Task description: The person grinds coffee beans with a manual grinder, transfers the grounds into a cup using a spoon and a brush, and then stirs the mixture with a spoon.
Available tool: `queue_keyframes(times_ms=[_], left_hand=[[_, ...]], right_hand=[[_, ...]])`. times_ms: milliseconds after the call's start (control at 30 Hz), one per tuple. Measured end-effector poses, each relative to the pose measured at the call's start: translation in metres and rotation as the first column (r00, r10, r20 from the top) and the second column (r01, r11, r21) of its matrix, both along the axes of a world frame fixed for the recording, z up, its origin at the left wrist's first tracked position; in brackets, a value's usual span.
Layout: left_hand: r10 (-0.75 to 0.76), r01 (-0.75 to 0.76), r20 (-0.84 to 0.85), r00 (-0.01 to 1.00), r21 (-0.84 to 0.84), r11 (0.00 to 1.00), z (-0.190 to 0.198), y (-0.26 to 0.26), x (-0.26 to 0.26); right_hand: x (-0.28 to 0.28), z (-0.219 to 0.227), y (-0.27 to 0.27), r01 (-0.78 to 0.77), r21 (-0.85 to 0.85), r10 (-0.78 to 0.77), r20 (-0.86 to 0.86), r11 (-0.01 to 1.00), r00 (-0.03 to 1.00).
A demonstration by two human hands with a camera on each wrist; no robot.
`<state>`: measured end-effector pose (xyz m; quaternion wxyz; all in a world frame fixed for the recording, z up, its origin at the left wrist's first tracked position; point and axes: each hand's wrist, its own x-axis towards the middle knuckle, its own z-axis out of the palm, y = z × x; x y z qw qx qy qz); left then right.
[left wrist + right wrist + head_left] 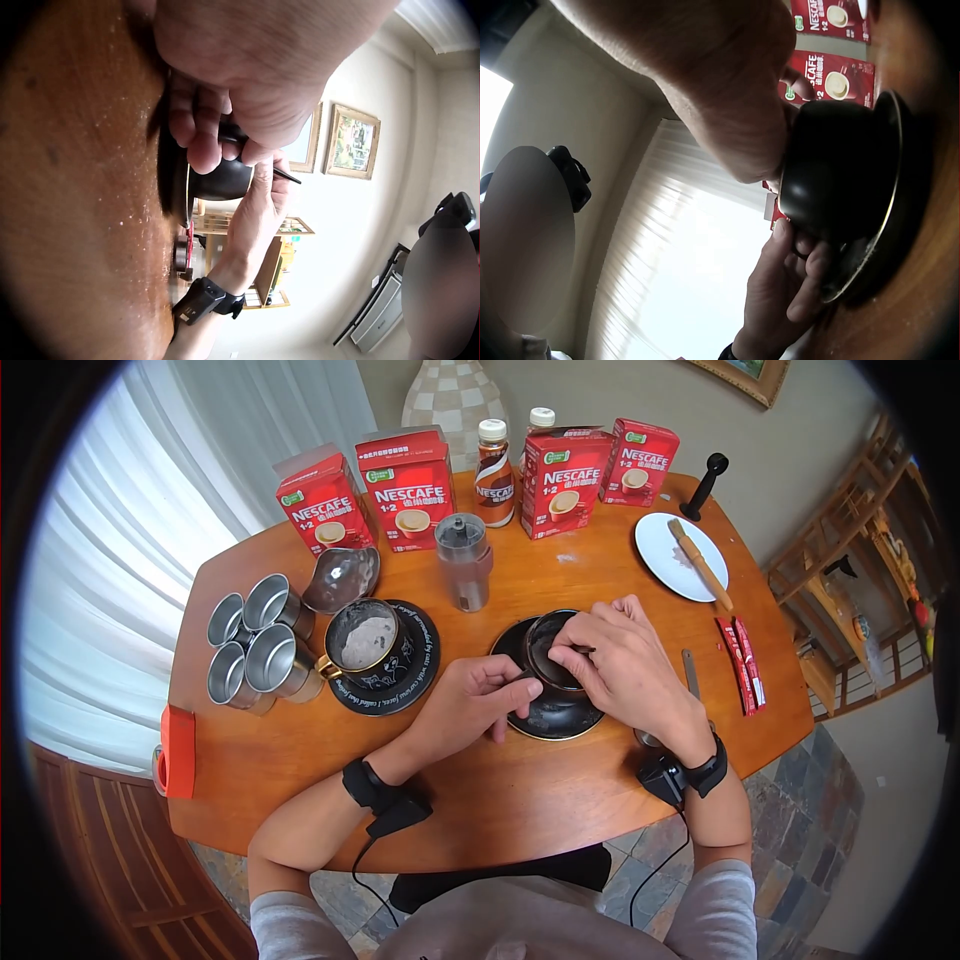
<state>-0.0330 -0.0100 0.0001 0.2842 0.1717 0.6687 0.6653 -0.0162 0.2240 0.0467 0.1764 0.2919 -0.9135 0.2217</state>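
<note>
A black cup (832,165) stands on a black saucer (548,722) with a thin gold rim, in front of the person. My left hand (472,702) holds the cup by its handle, thumb on top at the cup's near-left side. Over the cup's rim, my right hand (630,670) pinches a thin dark stick (287,176), whose outer end pokes out past the fingers in the left wrist view. Its lower end is hidden by the hand and cup. Left of them, a second dark cup (366,638) with pale powder sits on a lettered black saucer (405,685).
Several metal cups (275,660) and a dark bowl (342,580) stand left. A grinder (465,565), coffee boxes (405,490) and bottles (494,480) line the back. Right are a white plate (665,550) with a brush (705,570), red sachets (740,665) and a metal spoon (690,672).
</note>
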Motion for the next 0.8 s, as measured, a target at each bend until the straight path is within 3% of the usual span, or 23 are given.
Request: queue_keyframes(times_ms=[800], left_hand=[[0.001,-0.001,0.015,1.0,0.009,1.0,-0.0011,-0.0001,-0.0001]], right_hand=[[0.0006,0.0011,0.0002,-0.015,-0.003,0.015,0.012,1.0,1.0]])
